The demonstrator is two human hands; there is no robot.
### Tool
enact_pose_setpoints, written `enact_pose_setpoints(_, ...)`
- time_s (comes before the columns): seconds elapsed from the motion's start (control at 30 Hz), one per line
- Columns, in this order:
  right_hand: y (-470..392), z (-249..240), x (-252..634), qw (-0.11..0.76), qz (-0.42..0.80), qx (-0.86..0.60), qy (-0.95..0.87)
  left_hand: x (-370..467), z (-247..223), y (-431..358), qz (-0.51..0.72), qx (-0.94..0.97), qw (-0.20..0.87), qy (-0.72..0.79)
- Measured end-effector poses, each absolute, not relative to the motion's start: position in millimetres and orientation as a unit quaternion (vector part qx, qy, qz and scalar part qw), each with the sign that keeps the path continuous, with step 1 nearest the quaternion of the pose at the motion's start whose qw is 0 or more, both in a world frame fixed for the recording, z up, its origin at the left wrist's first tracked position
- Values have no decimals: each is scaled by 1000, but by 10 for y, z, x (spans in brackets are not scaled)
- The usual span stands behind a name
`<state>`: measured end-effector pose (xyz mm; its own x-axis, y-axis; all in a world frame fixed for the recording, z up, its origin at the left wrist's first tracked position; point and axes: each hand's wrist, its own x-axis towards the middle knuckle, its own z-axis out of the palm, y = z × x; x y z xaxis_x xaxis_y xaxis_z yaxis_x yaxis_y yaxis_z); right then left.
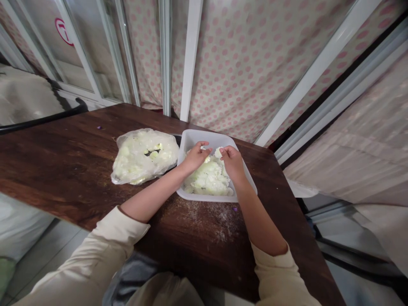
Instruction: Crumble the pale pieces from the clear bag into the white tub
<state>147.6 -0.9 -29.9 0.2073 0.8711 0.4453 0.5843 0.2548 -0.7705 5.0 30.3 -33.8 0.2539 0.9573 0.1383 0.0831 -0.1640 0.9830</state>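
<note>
A white plastic tub (210,198) stands on the table, part filled with a heap of pale green-white, ruffled pieces (208,176) whose kind I cannot make out. Over the tub, my right hand (233,161) pinches one small pale green-white piece (218,153) between thumb and fingertips. My left hand (195,158) hovers over the tub's left side, its thumb and forefinger apart, and a pale yellowish piece shows just below the fingertips. To the left lies a clear plastic bag (130,157) full of similar pieces, with a torn opening on top.
The dark wooden table (63,170) has fine pale specks scattered before the tub and a few tiny purple bits. Behind it rise white-framed glass panels with a pink-dotted curtain (236,63). A dark chair rail (44,119) stands at the far left.
</note>
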Motion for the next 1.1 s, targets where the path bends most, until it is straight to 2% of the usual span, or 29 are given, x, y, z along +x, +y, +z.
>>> enact_pose_setpoints(0.27,-41,-281,1425,481,168,-568,-646,34,-232,206,413,655,528,348)
enact_pose_setpoints(0.47,-65,-247,1448,515,120,-600,-601,21,-264,261,452,621,511,386)
enact_pose_setpoints(0.57,-52,-273,1471,487,107,-625,-600,32,-294,291,451,613,508,404)
enact_pose_setpoints(0.73,-27,-338,1451,460,160,-609,-626,63,-379,341,460,607,492,422)
enact_pose_setpoints(0.93,-48,-333,1353,414,264,-512,-704,70,-345,297,472,628,510,351)
enact_pose_setpoints(1.1,-41,-309,1367,455,250,-509,-687,68,-277,242,430,586,592,347)
